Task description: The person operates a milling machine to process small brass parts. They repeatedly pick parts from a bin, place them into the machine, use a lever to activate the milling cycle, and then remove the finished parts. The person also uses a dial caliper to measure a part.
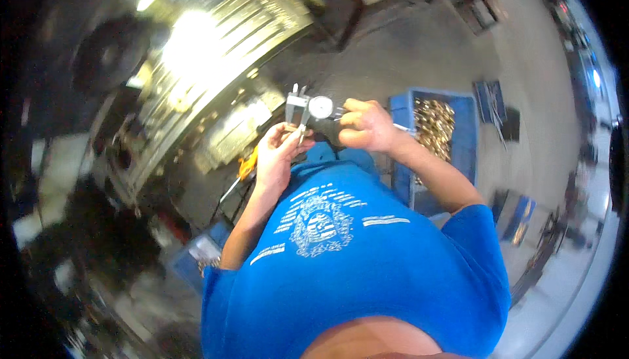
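A dial caliper (298, 101) with a round white dial is held out in front of my body, its jaws to the left of the dial and apart. My right hand (367, 126) is closed around the caliper's right end, fingers curled over it. By the lower tips of the jaws, my left hand (280, 151) is pinched, thumb against fingers. Whatever small piece sits between those fingertips is too small and blurred to name.
On the right stands a blue crate (466, 162) full of brass-coloured metal parts. A machine with a slotted metal table (262, 15) fills the upper left under a bright lamp. An orange-handled tool (247, 164) lies beside my left forearm. Another blue bin (190, 264) sits lower left.
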Tool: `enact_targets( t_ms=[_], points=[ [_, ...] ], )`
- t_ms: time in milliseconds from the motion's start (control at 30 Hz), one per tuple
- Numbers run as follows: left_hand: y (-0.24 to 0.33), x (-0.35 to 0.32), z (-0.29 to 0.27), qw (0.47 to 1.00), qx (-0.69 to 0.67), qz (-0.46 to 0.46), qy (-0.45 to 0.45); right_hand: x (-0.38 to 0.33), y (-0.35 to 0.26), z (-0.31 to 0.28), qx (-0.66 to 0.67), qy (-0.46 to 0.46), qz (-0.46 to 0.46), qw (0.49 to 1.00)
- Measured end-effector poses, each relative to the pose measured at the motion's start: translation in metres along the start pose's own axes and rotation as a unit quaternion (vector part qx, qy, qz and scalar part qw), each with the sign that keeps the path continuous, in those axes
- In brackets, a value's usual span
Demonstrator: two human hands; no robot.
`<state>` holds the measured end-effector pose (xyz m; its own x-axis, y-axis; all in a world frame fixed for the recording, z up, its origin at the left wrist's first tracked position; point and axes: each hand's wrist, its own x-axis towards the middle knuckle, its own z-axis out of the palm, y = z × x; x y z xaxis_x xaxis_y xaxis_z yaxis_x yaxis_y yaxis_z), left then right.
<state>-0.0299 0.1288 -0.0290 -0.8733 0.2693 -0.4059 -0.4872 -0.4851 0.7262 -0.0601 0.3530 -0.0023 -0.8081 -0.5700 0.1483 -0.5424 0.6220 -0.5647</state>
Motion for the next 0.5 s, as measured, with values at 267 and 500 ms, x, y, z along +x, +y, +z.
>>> enact_targets(
  t_ms=[267, 500],
  points=[
    [-0.021, 0.056, 0.061, 0.968, 0.179, -0.104, -0.143, -0.109, 0.021, -0.010, -0.010, 0.317, 0.227, 0.921],
    [-0.108, 0.120, 0.157, 0.838, 0.416, -0.108, -0.337, -0.266, 0.015, 0.001, -0.089, 0.334, 0.583, 0.735]
  ],
)
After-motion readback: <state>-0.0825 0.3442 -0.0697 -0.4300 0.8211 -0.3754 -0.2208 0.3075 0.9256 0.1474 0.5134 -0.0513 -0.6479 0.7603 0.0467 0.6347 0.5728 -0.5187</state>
